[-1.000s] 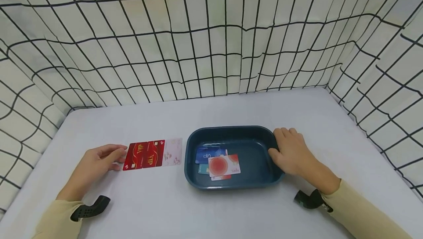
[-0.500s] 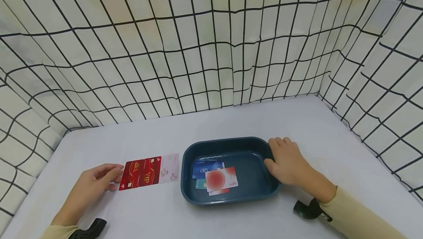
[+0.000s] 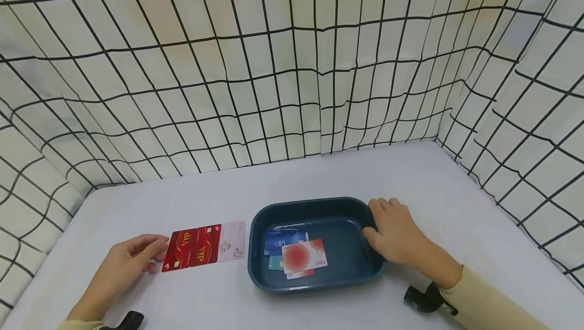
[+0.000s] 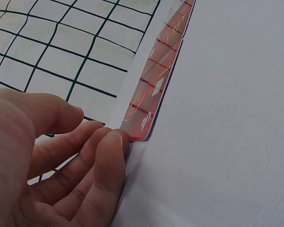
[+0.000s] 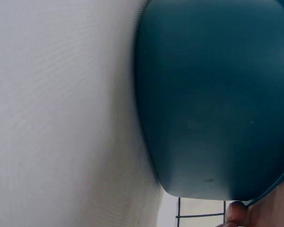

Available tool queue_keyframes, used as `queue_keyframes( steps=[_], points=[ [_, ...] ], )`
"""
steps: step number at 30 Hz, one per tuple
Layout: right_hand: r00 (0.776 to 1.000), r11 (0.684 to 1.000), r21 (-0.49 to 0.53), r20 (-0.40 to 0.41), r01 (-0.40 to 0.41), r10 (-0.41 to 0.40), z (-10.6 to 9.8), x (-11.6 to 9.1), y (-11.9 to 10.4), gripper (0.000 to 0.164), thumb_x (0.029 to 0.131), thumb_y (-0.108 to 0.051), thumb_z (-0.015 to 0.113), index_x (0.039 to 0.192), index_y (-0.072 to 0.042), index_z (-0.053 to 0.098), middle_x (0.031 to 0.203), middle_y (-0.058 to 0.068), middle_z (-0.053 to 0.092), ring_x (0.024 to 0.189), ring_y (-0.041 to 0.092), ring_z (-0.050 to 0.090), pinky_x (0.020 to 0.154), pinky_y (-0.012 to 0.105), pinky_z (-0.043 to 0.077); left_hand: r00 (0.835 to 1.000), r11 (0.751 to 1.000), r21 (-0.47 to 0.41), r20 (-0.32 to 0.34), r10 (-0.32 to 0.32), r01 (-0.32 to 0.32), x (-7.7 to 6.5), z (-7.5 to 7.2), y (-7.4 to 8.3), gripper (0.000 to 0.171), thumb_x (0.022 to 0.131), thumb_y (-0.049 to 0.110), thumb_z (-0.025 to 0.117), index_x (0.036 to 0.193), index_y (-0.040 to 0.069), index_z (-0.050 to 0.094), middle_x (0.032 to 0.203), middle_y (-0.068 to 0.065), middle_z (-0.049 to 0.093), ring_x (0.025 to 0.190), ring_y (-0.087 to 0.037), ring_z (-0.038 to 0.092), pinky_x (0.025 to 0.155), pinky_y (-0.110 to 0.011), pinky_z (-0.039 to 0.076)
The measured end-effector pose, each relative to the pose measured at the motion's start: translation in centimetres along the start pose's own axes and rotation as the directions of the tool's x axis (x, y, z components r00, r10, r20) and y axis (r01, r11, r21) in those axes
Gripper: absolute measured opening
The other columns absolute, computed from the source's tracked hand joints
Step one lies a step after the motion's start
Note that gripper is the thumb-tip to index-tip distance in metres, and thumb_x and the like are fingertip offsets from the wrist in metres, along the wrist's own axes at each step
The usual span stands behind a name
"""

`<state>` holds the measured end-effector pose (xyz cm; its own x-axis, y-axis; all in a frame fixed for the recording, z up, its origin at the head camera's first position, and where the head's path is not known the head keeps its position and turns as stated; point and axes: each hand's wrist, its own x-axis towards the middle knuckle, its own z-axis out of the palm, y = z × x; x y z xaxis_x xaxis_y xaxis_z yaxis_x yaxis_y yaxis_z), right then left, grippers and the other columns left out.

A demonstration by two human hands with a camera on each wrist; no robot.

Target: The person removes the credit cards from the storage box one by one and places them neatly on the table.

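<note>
Two red VIP cards (image 3: pixel 191 247) and a pale pink floral card (image 3: pixel 231 241) lie in a row on the white table, edges close together. My left hand (image 3: pixel 125 266) is at the row's left end, its loosely bent fingertips right at the outer red card's short edge, as the left wrist view also shows. A dark teal plastic tray (image 3: pixel 351 254) stands right of the row. My right hand (image 3: pixel 396 231) grips its right end, thumb over the rim. Inside, a white-and-red card with a round print (image 3: pixel 304 256) overlaps a blue VIP card (image 3: pixel 276 243) and a light teal card (image 3: pixel 275 263).
A black wire grid (image 3: pixel 274 81) with pale panels behind it rises along the back and both sides of the white table (image 3: pixel 205 299). Black wrist devices sit at the left cuff (image 3: pixel 130 321) and the right cuff (image 3: pixel 426 298).
The head view has tilted up, so the table, hands and cards sit lower in it. Both hands keep their places at the card row and the tray rim.
</note>
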<state>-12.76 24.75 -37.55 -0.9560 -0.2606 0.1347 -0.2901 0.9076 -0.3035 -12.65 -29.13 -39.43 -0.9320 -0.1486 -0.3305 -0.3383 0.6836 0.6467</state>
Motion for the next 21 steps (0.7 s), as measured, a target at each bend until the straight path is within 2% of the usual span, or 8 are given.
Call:
queue_keyframes(
  steps=[13, 21],
  points=[
    [1.000, 1.000, 0.012, -0.015, -0.004, 0.004, 0.28, -0.29, 0.01, 0.022, 0.089, -0.020, 0.058, 0.106, -0.007, 0.060, 0.091, 0.002, 0.056, 0.083, 0.019, 0.038, 0.074, 0.035, 0.032, 1.000, 1.000, -0.026, -0.028, 0.003, -0.004, 0.02, 0.32, -0.23, 0.075, 0.101, 0.059, 0.055, 0.145, -0.002, 0.052, 0.108, -0.007, 0.074, 0.084, -0.011, 0.066, 0.070, -0.020, 0.057],
    [1.000, 1.000, 0.009, -0.029, -0.002, 0.002, 0.30, -0.14, 0.05, 0.015, 0.088, -0.019, 0.058, 0.101, -0.011, 0.059, 0.087, -0.001, 0.053, 0.081, 0.018, 0.037, 0.074, 0.034, 0.030, 0.999, 0.999, -0.052, -0.032, -0.012, 0.010, 0.03, 0.35, -0.31, 0.072, 0.101, 0.057, 0.056, 0.145, 0.000, 0.053, 0.107, -0.005, 0.074, 0.086, -0.011, 0.066, 0.071, -0.021, 0.058]
  ],
)
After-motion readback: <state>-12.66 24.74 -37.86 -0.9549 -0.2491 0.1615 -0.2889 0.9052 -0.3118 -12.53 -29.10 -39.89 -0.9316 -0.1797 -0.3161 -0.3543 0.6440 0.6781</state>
